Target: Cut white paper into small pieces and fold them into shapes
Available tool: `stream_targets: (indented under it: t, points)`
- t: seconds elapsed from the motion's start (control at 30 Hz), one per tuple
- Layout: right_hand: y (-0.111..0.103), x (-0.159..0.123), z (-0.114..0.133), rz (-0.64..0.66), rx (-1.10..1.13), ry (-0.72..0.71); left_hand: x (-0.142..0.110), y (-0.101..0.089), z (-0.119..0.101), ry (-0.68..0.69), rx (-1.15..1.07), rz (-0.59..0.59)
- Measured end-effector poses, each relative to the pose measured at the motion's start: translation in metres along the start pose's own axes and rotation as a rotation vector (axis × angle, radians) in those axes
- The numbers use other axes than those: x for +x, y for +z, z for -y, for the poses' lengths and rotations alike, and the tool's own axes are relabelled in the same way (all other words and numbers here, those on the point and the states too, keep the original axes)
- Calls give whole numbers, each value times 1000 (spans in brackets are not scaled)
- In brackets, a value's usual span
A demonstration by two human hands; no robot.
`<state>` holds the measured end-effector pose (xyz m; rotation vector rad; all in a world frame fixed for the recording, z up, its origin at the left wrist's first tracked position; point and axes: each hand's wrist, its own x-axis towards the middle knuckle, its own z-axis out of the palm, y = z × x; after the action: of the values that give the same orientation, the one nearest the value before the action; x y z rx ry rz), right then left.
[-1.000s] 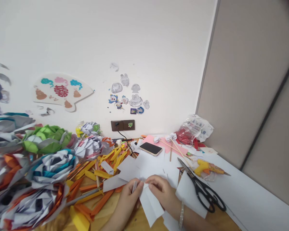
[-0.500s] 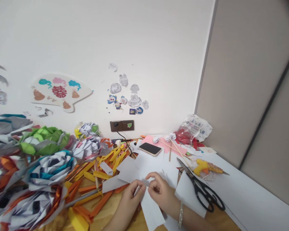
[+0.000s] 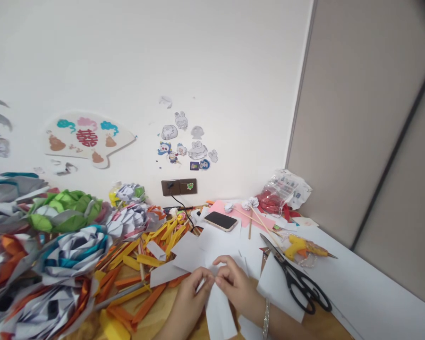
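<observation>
A strip of white paper (image 3: 220,315) hangs down toward me between my hands, near the table's front edge. My left hand (image 3: 197,289) pinches its upper end between thumb and bent fingers. Beside it, my right hand (image 3: 235,284), with a beaded bracelet on the wrist, is closed on the same end, its index finger arched above. The fingertips of both hands nearly meet, and they hide the top of the strip. White paper sheets (image 3: 212,240) lie just beyond my hands.
Black-handled scissors (image 3: 297,278) and a yellow glue gun (image 3: 304,246) lie to the right. A phone (image 3: 221,221) rests on papers behind. Large folded-paper flowers (image 3: 74,248) crowd the left, beside yellow and orange paper strips (image 3: 127,278). A wall socket (image 3: 179,187) holds a plugged cable.
The lower end of the paper strip has swung slightly left. My fingertips have come closer together at its top, the right thumb now nearer the left one.
</observation>
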<state>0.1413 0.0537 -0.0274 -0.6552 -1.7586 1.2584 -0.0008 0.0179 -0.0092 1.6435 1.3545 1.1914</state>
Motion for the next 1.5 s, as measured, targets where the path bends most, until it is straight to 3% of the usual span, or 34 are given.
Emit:
stream_targets:
  t: [0.37,0.63,0.73,0.8,0.9,0.97,1.1,1.23,1.5]
  points:
    - [-2,2,-7,-6,-41,6,0,-2,4,1,6,-71]
    - [0,4,-3,-42,-21,4,6,-2,9,-54,-111,-89]
    - [0,5,-7,-102,-16,7,5,1,9,-107,-201,-107]
    - [-2,8,-8,-179,7,1,4,5,11,-163,-245,-56]
    - [-6,12,-9,-271,95,-11,2,10,14,-226,-210,19]
    - [-7,14,-8,-282,157,-24,3,9,13,-229,-195,-13]
    - [-6,13,-11,-129,196,16,6,0,7,-154,-191,-137]
    - [-2,9,-17,72,160,80,7,-7,5,-181,-171,-217]
    - [1,7,-8,89,129,135,8,-6,10,-139,-108,-227]
